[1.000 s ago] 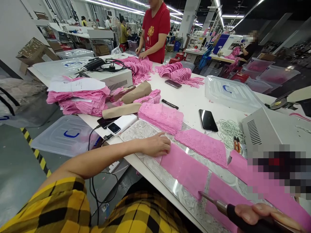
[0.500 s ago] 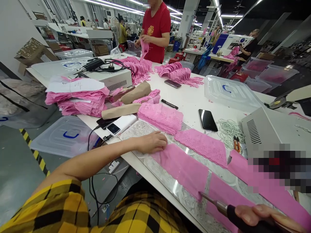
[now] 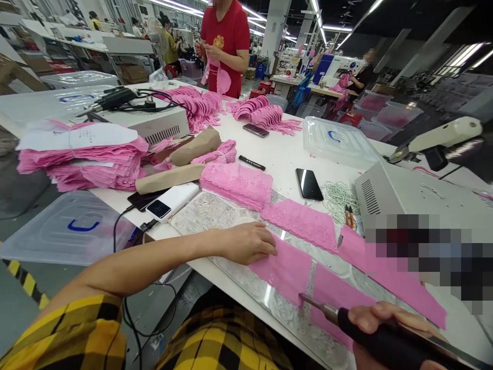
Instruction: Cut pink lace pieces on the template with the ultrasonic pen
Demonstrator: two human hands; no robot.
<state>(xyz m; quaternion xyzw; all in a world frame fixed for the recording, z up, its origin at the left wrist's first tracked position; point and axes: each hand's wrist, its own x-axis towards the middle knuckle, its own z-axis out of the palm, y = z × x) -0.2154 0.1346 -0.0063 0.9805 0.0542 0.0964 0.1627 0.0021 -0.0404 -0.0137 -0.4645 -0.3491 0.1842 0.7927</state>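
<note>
My left hand [image 3: 250, 243] rests palm down on the left end of a flat pink fabric piece [image 3: 287, 270], its fingers bent loosely and their tips on the cloth. In my right hand [image 3: 393, 329], at the lower right, is a black-handled soldering iron [image 3: 335, 314] with a thin metal tip. The tip touches the fabric piece near its lower right corner. Another pink panel [image 3: 339, 293] lies just right of it, beyond a narrow gap. Both lie on a clear-topped, stone-patterned board [image 3: 227, 210]. Behind them are two stacks of pink lace pieces [image 3: 236, 185].
A black phone [image 3: 309, 184], a marker [image 3: 251, 163], tangled pale cord [image 3: 339, 198] and orange-handled snips [image 3: 349, 217] lie farther back. Bundled pink pieces [image 3: 88, 162] and a white power bank [image 3: 173, 200] sit left. A grey machine box [image 3: 385, 195] stands right. A person in red [image 3: 225, 41] stands across the table.
My left hand has shifted farther onto the pink fabric, its fingers less bunched. The iron's tip stays near the fabric's lower right corner. The camera view has turned to the right.
</note>
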